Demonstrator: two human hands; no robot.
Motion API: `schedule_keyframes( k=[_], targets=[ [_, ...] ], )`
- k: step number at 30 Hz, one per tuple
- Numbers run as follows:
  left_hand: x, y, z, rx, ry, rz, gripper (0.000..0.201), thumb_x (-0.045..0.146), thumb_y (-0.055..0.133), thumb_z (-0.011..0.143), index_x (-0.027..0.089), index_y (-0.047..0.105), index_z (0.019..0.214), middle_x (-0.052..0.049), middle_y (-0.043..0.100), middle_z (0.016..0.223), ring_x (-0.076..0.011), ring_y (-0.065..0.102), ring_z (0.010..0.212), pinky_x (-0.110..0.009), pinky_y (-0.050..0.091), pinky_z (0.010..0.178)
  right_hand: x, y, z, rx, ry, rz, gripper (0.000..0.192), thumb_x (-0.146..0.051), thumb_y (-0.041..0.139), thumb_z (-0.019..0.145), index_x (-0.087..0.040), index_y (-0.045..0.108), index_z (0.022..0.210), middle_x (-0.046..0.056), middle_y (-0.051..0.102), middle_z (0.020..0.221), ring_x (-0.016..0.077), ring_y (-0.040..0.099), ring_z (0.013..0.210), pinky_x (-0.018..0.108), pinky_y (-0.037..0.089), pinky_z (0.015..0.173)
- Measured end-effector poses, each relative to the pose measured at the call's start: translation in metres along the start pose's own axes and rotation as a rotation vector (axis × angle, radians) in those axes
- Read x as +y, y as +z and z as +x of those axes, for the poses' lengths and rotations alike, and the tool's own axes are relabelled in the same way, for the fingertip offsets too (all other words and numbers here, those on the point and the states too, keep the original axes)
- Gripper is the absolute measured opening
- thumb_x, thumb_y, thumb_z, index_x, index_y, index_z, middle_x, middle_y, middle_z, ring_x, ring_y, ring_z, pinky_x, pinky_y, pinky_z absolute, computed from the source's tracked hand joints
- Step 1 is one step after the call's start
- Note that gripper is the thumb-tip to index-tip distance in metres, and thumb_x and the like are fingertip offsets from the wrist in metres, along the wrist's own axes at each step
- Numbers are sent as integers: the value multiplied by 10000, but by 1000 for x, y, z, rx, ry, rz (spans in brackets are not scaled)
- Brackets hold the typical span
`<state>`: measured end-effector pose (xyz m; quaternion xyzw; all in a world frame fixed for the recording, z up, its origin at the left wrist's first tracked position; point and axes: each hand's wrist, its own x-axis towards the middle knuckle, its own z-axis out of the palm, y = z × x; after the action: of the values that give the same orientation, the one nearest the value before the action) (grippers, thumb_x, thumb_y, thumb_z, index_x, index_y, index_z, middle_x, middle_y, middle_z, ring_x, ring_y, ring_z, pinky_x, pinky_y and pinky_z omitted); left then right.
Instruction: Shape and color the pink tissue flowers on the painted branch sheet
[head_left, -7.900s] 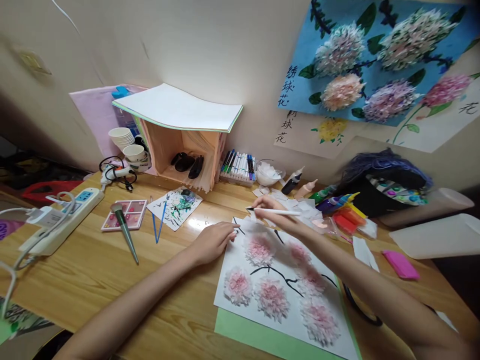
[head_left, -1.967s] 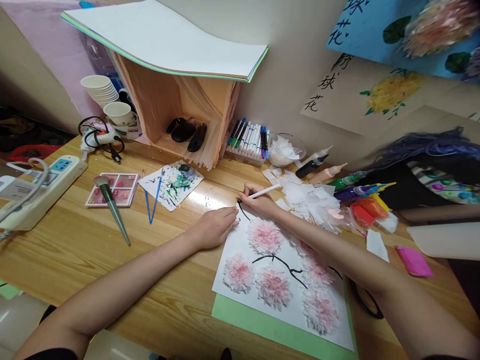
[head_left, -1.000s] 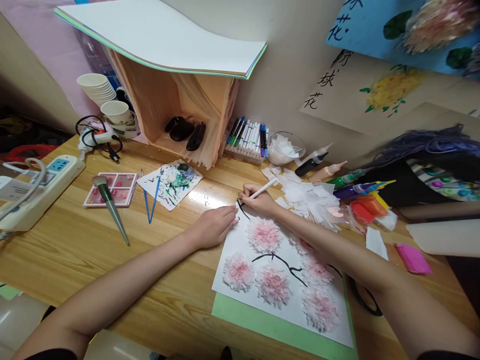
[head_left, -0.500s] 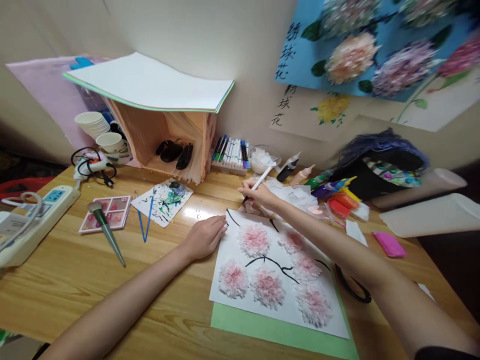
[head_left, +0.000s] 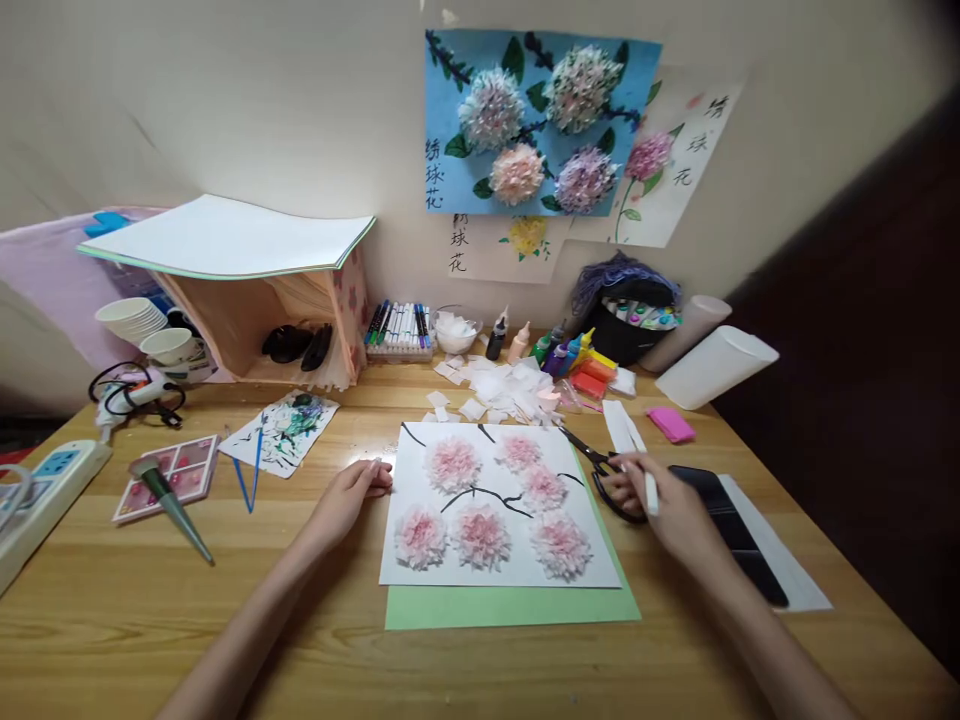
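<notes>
A white pen (head_left: 649, 487) is pinched in the right hand (head_left: 664, 500), right over the black scissors (head_left: 600, 470). The left hand (head_left: 346, 495) is laid flat, fingers loose, touching the white sheet (head_left: 409, 470) of pink paper flowers (head_left: 480, 533).

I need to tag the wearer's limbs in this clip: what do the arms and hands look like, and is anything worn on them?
Both forearms are bare, no sleeves showing. The left hand and right hand carry no gloves, rings or watch.
</notes>
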<state>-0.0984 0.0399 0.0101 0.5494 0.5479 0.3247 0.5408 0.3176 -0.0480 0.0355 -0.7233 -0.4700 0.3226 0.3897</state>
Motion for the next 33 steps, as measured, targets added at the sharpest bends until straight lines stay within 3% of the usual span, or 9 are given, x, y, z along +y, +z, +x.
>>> schedule_keyframes(
  k=[4, 8, 17, 20, 26, 33],
  targets=[
    [4, 4, -9, 13, -109, -96, 636, 769, 624, 589, 147, 667, 720, -124, 692, 969, -236, 661, 865, -398, 529, 853, 28, 11, -47, -4, 67, -55, 337, -586, 550, 799, -268, 618, 889, 98, 741, 902, 277, 725, 788, 382, 602, 650],
    [10, 16, -13, -10, -69, -23, 610, 764, 578, 633, 168, 672, 722, -87, 700, 807, -234, 645, 815, -380, 521, 792, 29, 23, -63, 3, 5, -79, 267, -506, 531, 827, -283, 634, 935, 99, 739, 959, 287, 727, 829, 398, 598, 713],
    [8, 30, 3, 73, 87, 184, 554, 671, 513, 755, 162, 730, 780, -74, 698, 825, -210, 585, 747, -300, 453, 697, 27, 26, -58, -72, -75, -34, 287, -483, 528, 844, -251, 627, 982, 126, 721, 1020, 267, 721, 810, 394, 592, 729],
    [11, 26, 5, 94, 122, 231, 512, 632, 528, 776, 166, 742, 796, -67, 717, 853, -223, 601, 803, -298, 443, 745, 28, 24, -58, -99, -47, 1, 319, -510, 497, 867, -247, 612, 1008, 114, 716, 988, 254, 715, 846, 393, 588, 762],
    [14, 10, 3, 246, 226, 299, 468, 563, 473, 855, 167, 718, 902, -82, 716, 1007, -250, 603, 971, -313, 431, 866, 27, 14, -49, -97, -92, -41, 355, -532, 462, 893, -238, 585, 1049, 118, 694, 1055, 239, 692, 924, 394, 561, 823],
    [9, -2, 16, 293, 369, 402, 411, 494, 454, 891, 177, 713, 922, -84, 700, 1010, -220, 620, 984, -288, 456, 869, -3, 3, -14, -79, -166, -164, 382, -588, 490, 856, -256, 595, 1013, 99, 718, 967, 267, 698, 897, 379, 547, 773]
  ],
)
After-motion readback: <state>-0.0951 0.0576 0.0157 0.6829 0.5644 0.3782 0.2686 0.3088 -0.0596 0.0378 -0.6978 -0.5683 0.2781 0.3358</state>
